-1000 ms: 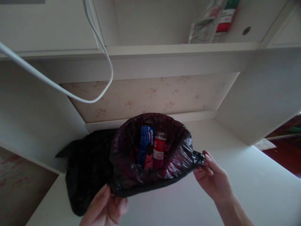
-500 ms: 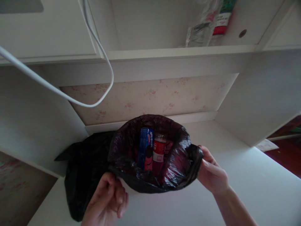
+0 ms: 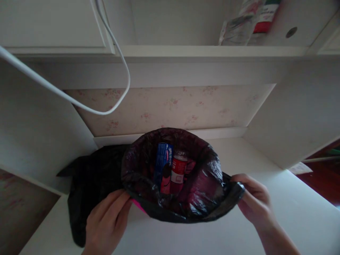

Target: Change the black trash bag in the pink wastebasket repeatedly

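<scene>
A black garbage bag (image 3: pixel 202 187) lines a round bin, and a sliver of the bin's pink wall (image 3: pixel 139 205) shows at the front left. Inside lie a blue box (image 3: pixel 162 159) and a clear container with a red-and-white label (image 3: pixel 178 170). My right hand (image 3: pixel 255 198) pinches the bag's edge and draws it out past the right side of the rim. At the front left, my left hand (image 3: pixel 108 219) has its fingers closed on the bag at the rim; the fingertips are partly hidden. More black plastic (image 3: pixel 90 187) spreads out left of the bin.
The bin stands on a white surface (image 3: pixel 278 209) between white side panels. A white cable (image 3: pixel 87 108) loops down at the upper left. Above, a shelf (image 3: pixel 212 51) holds clear plastic packaging (image 3: pixel 236 32) and a red, white and green package (image 3: pixel 265 21).
My right hand has pulled the bag's edge further right. The left hand, curled below the rim before, now closes on the rim, and pink shows beside it.
</scene>
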